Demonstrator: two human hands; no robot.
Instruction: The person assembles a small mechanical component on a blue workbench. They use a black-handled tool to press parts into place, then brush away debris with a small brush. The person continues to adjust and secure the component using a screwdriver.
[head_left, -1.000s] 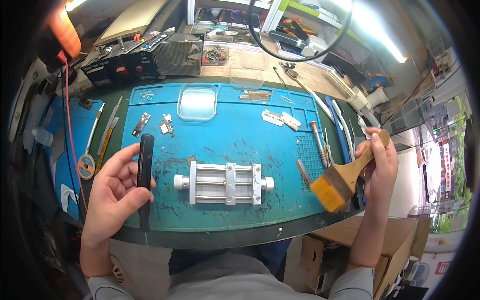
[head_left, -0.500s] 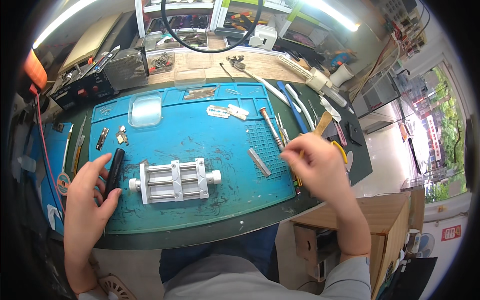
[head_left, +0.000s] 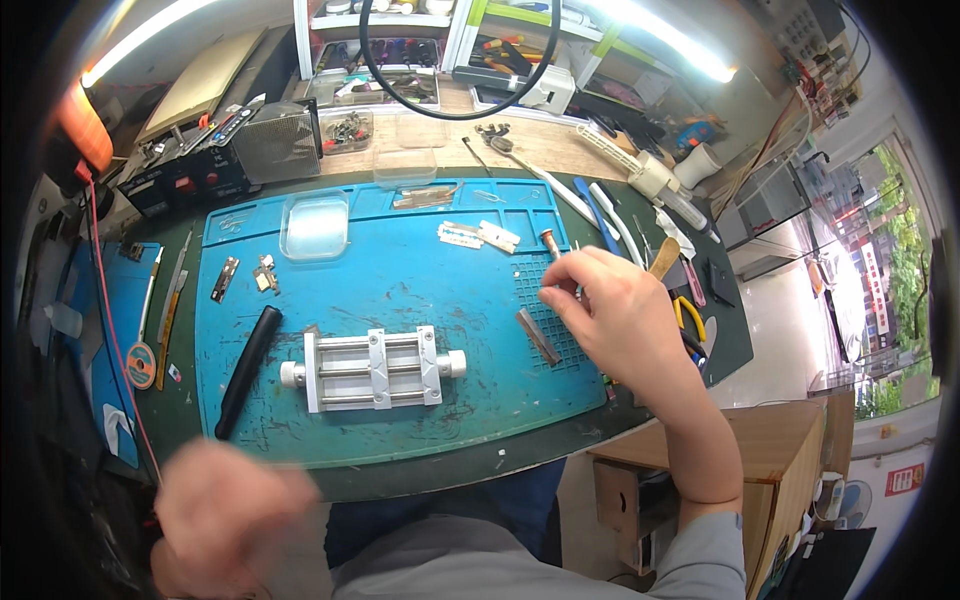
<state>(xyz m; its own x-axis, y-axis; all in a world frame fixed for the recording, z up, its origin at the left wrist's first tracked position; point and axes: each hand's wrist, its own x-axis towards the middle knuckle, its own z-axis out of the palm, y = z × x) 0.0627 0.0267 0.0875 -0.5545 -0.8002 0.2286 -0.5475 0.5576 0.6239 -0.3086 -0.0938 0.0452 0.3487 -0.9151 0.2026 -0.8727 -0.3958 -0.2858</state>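
Grey top (head_left: 455, 560), grey sleeve (head_left: 705, 555), trousers (head_left: 535, 492) (dark blue)

The clamp (head_left: 378, 368) looks like smooth metal, the screwdriver handle (head_left: 247, 372) matt plastic, the mat (head_left: 485, 370) scuffed rubber, the box (head_left: 315, 226) glossy plastic.

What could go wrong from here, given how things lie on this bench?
The right hand is at the copper-capped screwdriver, with a razor blade lying nearby on the blue mat; a careless sweep might nick a finger.

The black-handled tool lies loose left of the silver clamp fixture; a bump could set it rolling.

The small dark strip and small metal part also lie loose, so could be knocked away.
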